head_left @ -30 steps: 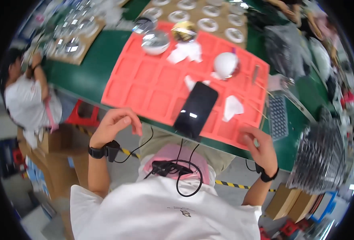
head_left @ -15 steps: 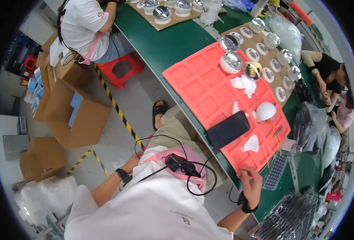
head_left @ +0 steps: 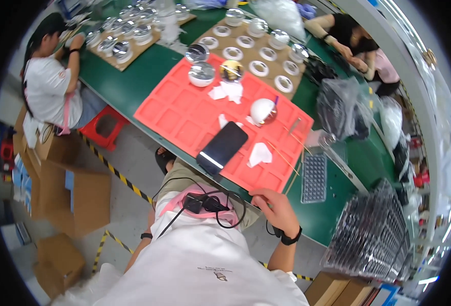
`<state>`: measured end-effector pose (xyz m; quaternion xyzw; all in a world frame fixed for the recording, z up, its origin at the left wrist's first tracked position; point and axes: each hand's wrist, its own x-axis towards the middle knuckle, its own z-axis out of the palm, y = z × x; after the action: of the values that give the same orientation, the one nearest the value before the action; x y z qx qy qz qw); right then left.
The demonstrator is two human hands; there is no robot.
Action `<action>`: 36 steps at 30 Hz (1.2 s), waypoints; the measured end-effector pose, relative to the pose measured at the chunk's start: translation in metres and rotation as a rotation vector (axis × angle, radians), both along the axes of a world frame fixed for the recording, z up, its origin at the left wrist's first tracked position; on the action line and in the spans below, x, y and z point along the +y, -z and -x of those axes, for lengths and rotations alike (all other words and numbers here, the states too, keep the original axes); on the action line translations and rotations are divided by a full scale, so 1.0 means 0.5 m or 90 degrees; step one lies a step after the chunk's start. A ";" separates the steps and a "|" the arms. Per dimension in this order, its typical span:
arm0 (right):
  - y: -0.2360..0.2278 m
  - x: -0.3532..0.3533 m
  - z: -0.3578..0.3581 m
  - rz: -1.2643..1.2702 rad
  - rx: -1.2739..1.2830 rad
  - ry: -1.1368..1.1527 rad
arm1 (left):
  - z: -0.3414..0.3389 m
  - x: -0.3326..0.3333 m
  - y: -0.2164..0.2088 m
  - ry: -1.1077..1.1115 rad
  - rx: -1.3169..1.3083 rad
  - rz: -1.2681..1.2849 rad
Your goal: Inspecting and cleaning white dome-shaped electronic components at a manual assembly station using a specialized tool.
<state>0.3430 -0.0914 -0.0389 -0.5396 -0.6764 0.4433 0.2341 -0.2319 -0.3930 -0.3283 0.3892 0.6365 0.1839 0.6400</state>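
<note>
The right hand (head_left: 276, 208) is loosely curled, gripping nothing visible, at the five o'clock corner of the coral tray (head_left: 182, 109) on the green table (head_left: 151, 69); whether it touches the rim I cannot tell. The left hand (head_left: 150, 222), mostly hidden at the waist, is well apart; its grip cannot be told. A light, steady touch at that corner seems wise, since a jolt could roll loose globes. On or against the tray: one black smartphone (head_left: 222, 147) at six o'clock, four globes (head_left: 260, 110) between eleven and three, at least three tissue pieces (head_left: 259, 154). Cardboard (head_left: 271, 76) at one o'clock bears eight bare white rings (head_left: 251, 68) and four more globes.
</note>
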 end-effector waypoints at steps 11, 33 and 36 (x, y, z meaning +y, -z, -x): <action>0.022 -0.052 0.010 -0.010 0.060 0.062 | -0.179 0.420 -0.286 0.145 0.279 -0.109; 0.063 -0.061 0.052 -0.189 0.428 0.518 | -0.385 0.773 -0.548 0.503 -0.181 -0.057; 0.050 -0.096 0.008 -0.229 0.397 0.634 | -0.326 0.759 -0.570 0.679 0.177 -0.379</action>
<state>0.3389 -0.1394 -0.0638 -0.5878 -0.3070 0.2967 0.6872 -0.0690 -0.0138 -0.0435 0.8352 0.3532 -0.0441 0.4192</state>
